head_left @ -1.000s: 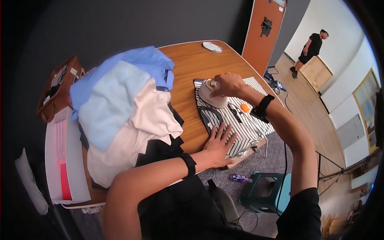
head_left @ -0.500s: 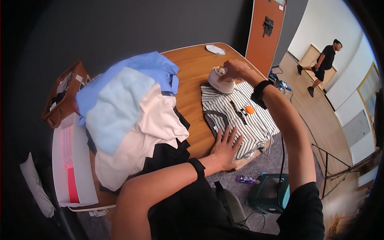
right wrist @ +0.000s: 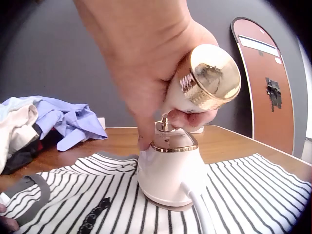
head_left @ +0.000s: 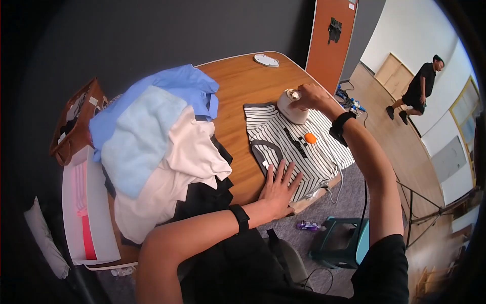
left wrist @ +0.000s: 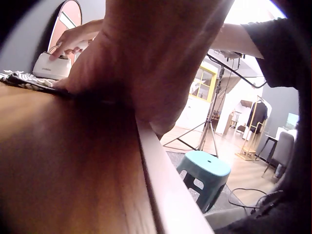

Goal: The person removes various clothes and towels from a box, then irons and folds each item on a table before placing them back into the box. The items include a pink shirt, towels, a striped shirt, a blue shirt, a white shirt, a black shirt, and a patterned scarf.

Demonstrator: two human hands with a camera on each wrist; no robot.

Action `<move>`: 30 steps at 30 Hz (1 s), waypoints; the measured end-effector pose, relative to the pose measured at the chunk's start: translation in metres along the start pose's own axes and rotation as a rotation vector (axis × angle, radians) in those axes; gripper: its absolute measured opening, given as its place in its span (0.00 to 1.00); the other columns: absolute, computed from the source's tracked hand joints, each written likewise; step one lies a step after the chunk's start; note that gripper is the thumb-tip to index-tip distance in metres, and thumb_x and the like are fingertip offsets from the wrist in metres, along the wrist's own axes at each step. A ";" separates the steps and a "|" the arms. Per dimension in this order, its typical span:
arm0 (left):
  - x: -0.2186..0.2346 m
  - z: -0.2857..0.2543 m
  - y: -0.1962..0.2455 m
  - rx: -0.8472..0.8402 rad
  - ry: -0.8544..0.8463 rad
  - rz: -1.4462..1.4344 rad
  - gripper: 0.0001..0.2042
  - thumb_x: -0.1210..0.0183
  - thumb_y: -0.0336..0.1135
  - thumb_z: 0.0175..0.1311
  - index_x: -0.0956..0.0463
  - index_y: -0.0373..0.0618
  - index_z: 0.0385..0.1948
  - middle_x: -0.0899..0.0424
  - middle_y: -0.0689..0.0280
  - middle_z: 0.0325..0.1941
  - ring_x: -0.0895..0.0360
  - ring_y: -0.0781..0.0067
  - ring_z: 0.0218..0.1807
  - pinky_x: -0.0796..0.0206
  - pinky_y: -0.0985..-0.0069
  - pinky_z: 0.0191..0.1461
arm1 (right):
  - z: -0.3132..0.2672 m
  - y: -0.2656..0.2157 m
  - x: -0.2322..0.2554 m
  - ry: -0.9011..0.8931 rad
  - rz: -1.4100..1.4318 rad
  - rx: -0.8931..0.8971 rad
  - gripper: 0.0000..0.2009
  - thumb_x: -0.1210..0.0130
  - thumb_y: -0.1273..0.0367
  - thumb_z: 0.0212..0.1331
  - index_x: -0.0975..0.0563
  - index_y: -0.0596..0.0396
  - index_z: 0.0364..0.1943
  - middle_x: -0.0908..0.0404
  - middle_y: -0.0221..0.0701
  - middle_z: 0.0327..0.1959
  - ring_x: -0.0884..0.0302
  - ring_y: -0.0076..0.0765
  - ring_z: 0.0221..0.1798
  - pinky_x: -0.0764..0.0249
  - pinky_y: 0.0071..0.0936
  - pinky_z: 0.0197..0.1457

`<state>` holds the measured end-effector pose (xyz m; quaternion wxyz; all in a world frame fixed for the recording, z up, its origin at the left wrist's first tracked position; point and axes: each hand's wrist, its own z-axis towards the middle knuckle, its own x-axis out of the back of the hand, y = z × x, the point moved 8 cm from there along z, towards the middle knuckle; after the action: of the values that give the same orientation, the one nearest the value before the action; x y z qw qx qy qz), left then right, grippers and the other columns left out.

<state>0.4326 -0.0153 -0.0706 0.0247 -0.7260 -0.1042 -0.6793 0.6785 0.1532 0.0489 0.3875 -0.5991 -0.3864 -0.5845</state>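
My right hand [head_left: 313,97] grips the handle of a white iron [right wrist: 170,173] with gold trim. The iron stands on a black-and-white striped shirt [head_left: 319,162] spread over the table's right end, near the shirt's far edge. In the right wrist view my fingers wrap round the handle below its gold end, and a white cord leaves the base. My left hand [head_left: 279,188] rests with spread fingers on the shirt by its dark grey collar [head_left: 263,147], the heel at the table's near edge. An orange spot [head_left: 310,138] and a black print [head_left: 295,142] mark the shirt's front.
A heap of clothes, with a light blue garment [head_left: 144,131] and a cream one [head_left: 192,147], lies on the left of the table. Beyond it are a brown basket [head_left: 76,121] and a white box [head_left: 101,223]. A teal stool [head_left: 331,238] stands below; a person [head_left: 422,86] walks behind.
My right hand has slid the iron from the sleeve area along the shirt's far side, to the right. My left hand stays by the collar. The person behind has walked further right.
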 end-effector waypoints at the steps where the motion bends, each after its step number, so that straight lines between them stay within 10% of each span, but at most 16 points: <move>1: 0.000 0.000 0.000 0.000 -0.007 -0.006 0.55 0.36 0.64 0.60 0.58 0.44 0.81 0.62 0.41 0.84 0.69 0.31 0.84 0.68 0.30 0.79 | 0.006 0.007 -0.001 -0.003 -0.057 -0.007 0.32 0.26 0.44 0.43 0.13 0.51 0.48 0.11 0.37 0.42 0.12 0.43 0.48 0.18 0.36 0.48; 8: 0.001 0.000 -0.001 -0.001 -0.016 -0.023 0.55 0.35 0.62 0.60 0.59 0.45 0.81 0.64 0.42 0.85 0.70 0.31 0.84 0.69 0.30 0.80 | -0.007 0.089 0.017 0.213 -0.130 -0.195 0.29 0.23 0.50 0.41 0.13 0.54 0.45 0.11 0.40 0.45 0.12 0.46 0.50 0.17 0.39 0.53; 17: 0.006 -0.016 -0.003 0.014 -0.083 0.048 0.53 0.38 0.63 0.64 0.58 0.44 0.81 0.65 0.40 0.84 0.69 0.28 0.83 0.66 0.28 0.77 | -0.092 0.224 0.034 0.075 -0.153 -0.566 0.28 0.24 0.50 0.44 0.14 0.50 0.47 0.12 0.39 0.50 0.14 0.47 0.54 0.18 0.41 0.55; 26: 0.007 -0.061 -0.010 -0.037 -0.011 0.118 0.50 0.32 0.52 0.61 0.53 0.45 0.80 0.59 0.41 0.84 0.60 0.28 0.82 0.58 0.31 0.78 | -0.101 0.227 0.011 0.092 -0.074 -0.364 0.24 0.24 0.49 0.46 0.15 0.56 0.34 0.13 0.35 0.27 0.13 0.38 0.26 0.20 0.34 0.28; 30: 0.010 -0.064 -0.016 -0.074 0.110 -0.032 0.45 0.34 0.51 0.63 0.47 0.42 0.78 0.51 0.43 0.82 0.54 0.33 0.82 0.58 0.34 0.79 | -0.095 0.219 0.009 0.030 -0.104 -0.304 0.27 0.27 0.45 0.47 0.15 0.55 0.37 0.13 0.36 0.31 0.14 0.42 0.33 0.19 0.41 0.39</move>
<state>0.3670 -0.0100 -0.0572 -0.0073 -0.6861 -0.0889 -0.7220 0.8410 -0.0219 0.0566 0.2674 -0.6215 -0.3181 -0.6641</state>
